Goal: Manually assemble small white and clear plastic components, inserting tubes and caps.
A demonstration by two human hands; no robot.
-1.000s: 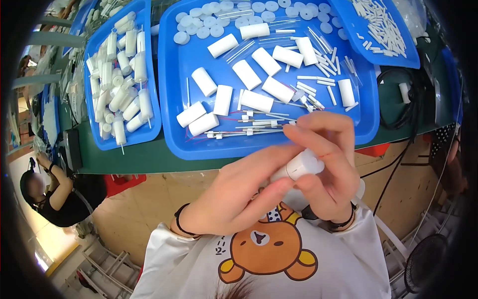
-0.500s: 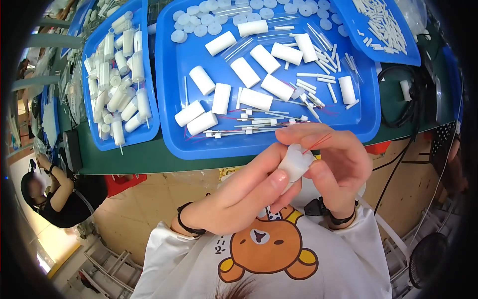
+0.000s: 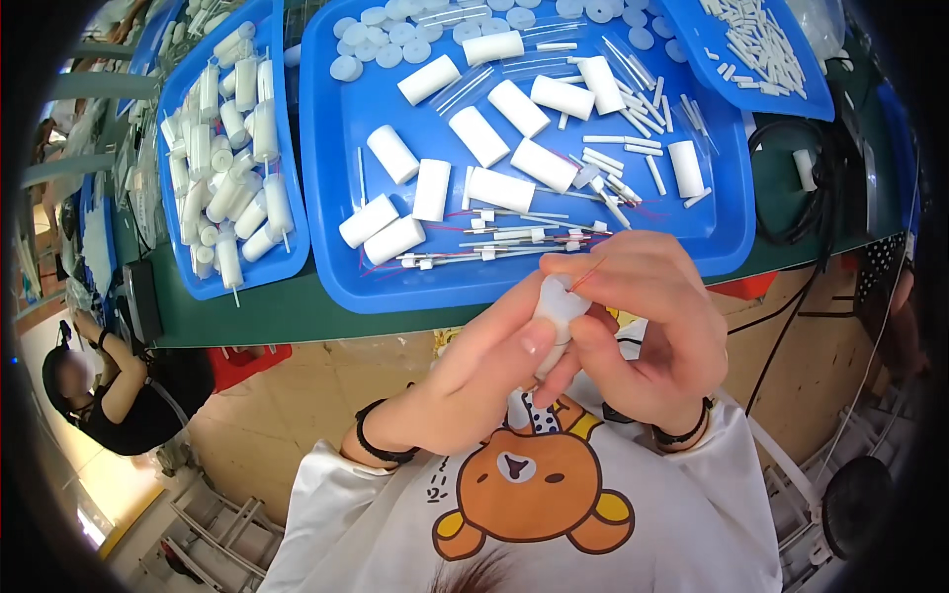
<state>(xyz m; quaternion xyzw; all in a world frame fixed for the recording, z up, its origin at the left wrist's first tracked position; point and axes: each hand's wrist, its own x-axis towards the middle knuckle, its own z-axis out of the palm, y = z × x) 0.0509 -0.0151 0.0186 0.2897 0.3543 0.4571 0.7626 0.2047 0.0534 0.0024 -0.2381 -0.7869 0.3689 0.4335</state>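
My left hand [image 3: 460, 390] is closed round a white cylinder [image 3: 558, 306], held tilted in front of my chest. A translucent white cap covers its upper end, and thin red wires [image 3: 585, 277] stick out there. Curled over that end, my right hand [image 3: 657, 321] has its fingertips at the wires and its thumb against the side of the cylinder. Its fingers partly hide the wires. Just beyond my hands, the large blue tray [image 3: 331, 267] holds several loose white cylinders [image 3: 502, 190] and thin rods [image 3: 514, 235] with red wires.
Capped white cylinders fill a narrower blue tray [image 3: 297, 222] on the left. A blue tray of short white tubes [image 3: 766, 59] overlaps the large tray's far right corner. Translucent discs [image 3: 400, 44] lie at the back. Black cables [image 3: 816, 212] hang at right; another person [image 3: 109, 395] sits far left.
Both hands and the cylinder have shifted slightly left. The fingers of my right hand have drawn in from a looser spread and now close at the red wires.
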